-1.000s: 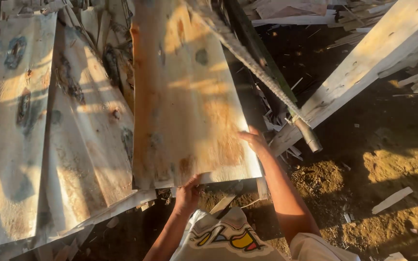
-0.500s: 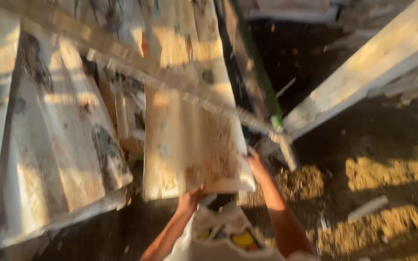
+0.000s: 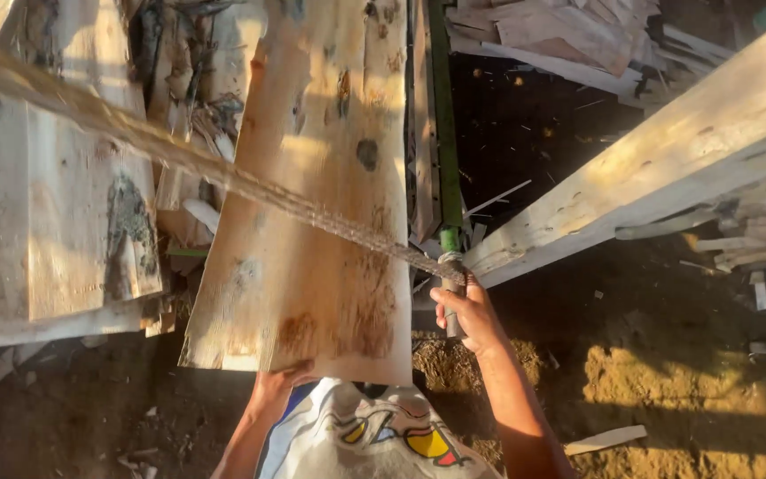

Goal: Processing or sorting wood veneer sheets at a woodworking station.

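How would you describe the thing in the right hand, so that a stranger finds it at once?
Start from the wide pale wooden sheet in the middle, whose near edge the left hand holds. At its right edge, the right hand grips a short grey post under a green bar. A rough rope ends there, unlike the flat boards around.

- Board point(image 3: 312, 231): pale raw wood, matt and rough, with dark knots and rusty-brown stains near its near end.
- Bar point(image 3: 197, 164): rough, gritty metal, dull.
- Beam point(image 3: 667, 168), right: pale sawn wood, matt.
- Post point(image 3: 443, 115): green-painted, smooth.
- Ground point(image 3: 667, 390): loose sawdust and dirt.
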